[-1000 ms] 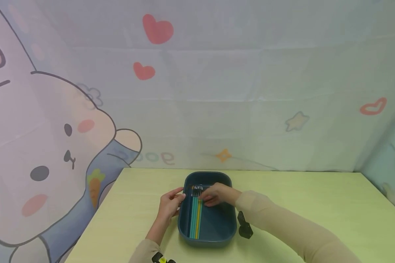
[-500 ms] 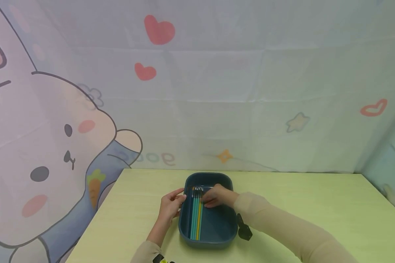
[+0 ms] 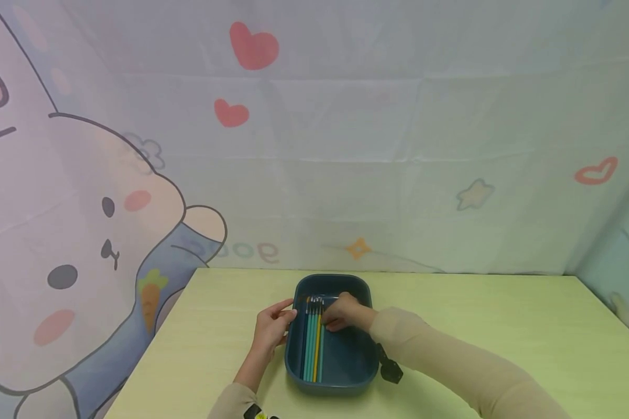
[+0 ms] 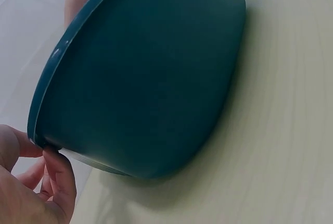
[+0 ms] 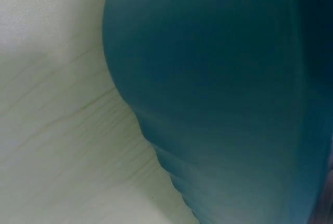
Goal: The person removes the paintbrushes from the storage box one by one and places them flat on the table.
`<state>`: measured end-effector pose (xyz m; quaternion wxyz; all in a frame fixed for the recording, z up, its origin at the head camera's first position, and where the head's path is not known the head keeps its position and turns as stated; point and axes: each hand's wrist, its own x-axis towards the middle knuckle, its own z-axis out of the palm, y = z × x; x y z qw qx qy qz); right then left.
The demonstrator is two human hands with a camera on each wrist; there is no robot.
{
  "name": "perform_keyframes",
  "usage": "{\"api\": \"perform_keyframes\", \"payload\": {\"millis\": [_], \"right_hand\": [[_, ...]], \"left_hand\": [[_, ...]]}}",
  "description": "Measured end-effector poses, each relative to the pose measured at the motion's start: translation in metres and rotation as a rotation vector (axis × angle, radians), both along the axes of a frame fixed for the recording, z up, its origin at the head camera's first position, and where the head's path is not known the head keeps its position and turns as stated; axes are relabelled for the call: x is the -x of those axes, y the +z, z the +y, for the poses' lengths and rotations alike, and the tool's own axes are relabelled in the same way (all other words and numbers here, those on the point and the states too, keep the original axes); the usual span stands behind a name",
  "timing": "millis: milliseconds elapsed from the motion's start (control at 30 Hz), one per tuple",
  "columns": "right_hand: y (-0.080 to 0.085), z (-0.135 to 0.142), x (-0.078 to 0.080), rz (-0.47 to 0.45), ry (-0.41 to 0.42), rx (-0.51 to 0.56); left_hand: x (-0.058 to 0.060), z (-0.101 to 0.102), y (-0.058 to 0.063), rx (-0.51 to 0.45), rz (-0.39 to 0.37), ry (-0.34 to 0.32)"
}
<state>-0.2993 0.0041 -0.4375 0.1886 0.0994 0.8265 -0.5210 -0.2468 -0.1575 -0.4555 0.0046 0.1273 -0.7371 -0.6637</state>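
Note:
In the head view a dark blue-green plastic basin sits on the table. Several slim paintbrushes lie side by side along its left wall, bristles toward the far end. Most handles are teal, one is yellow and the leftmost looks dark. My left hand pinches the basin's left rim between thumb and fingers; the left wrist view shows this grip from outside. Reaching over the right side, my right hand has curled fingers at the upper part of the rightmost teal paintbrush. The fingertips are partly hidden.
The pale yellow-green table extends to both sides of the basin. Behind it hangs a printed cloth with a cartoon rabbit and hearts. The basin's outer wall fills much of the right wrist view.
My right hand has shifted slightly right, off the middle of the row. The near end of the rightmost teal paintbrush has swung a little right. My left hand keeps its grip on the rim.

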Motion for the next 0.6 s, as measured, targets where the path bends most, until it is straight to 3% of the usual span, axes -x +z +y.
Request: {"api": "perform_keyframes", "payload": {"millis": [600], "right_hand": [[-0.0035, 0.0046, -0.002, 0.045, 0.005, -0.045]], "left_hand": [[-0.0003, 0.0009, 0.0009, 0.026, -0.002, 0.007]]}}
